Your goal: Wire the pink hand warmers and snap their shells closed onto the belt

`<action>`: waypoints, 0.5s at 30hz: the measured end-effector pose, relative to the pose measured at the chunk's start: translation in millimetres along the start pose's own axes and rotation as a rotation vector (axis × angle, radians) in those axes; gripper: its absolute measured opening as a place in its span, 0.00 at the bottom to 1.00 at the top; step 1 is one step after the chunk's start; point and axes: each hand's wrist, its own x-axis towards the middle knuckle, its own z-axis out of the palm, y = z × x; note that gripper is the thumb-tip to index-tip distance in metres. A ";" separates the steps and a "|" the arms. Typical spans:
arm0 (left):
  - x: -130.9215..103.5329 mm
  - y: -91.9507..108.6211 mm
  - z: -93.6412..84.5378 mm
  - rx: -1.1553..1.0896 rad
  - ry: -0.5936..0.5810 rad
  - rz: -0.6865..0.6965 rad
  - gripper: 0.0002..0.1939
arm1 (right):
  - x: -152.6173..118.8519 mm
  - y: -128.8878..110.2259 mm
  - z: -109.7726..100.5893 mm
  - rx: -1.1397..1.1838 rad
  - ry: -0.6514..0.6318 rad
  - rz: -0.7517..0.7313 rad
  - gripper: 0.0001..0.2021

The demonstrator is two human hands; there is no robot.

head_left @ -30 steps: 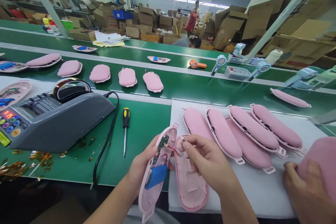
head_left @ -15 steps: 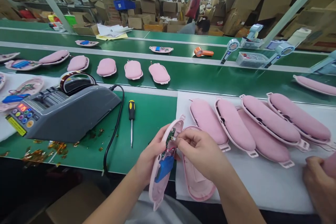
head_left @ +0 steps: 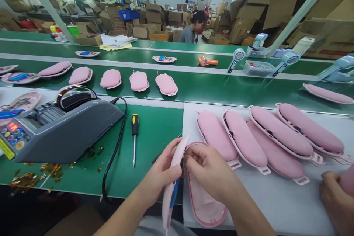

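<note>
Here, pink cases (head_left: 245, 138) on white mat (head_left: 293, 206); cardboard boxes (head_left: 155, 15) behind.

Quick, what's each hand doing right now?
Left hand: closed, holding a pink shell half edge-on.
Right hand: curled beside that shell half; its grip is hidden, so I can't tell what, if anything, it holds.

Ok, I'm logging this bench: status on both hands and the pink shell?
Left hand gripping pink shell half, edge-on to camera. Right hand at its inner side, contact hidden. Right hand partly covering open shell half.
</note>
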 end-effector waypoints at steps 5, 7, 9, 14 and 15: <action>0.9 -0.5 -3.7 -0.085 0.022 -0.017 0.34 | 6.8 -2.9 7.8 -0.089 0.034 0.006 0.10; 1.6 -1.2 -3.9 -0.197 0.034 -0.041 0.30 | 5.1 -4.7 11.7 -0.197 0.071 -0.014 0.13; 1.9 -2.8 -4.7 -0.297 0.034 -0.073 0.24 | -2.4 -4.2 14.1 -0.292 0.163 -0.075 0.14; 0.7 -8.8 -16.6 -0.531 -0.044 -0.220 0.24 | -36.5 15.6 10.5 -0.361 0.537 -0.277 0.07; 0.3 -9.6 -19.6 -0.562 -0.058 -0.249 0.24 | -43.0 22.2 9.8 -0.405 0.587 -0.276 0.07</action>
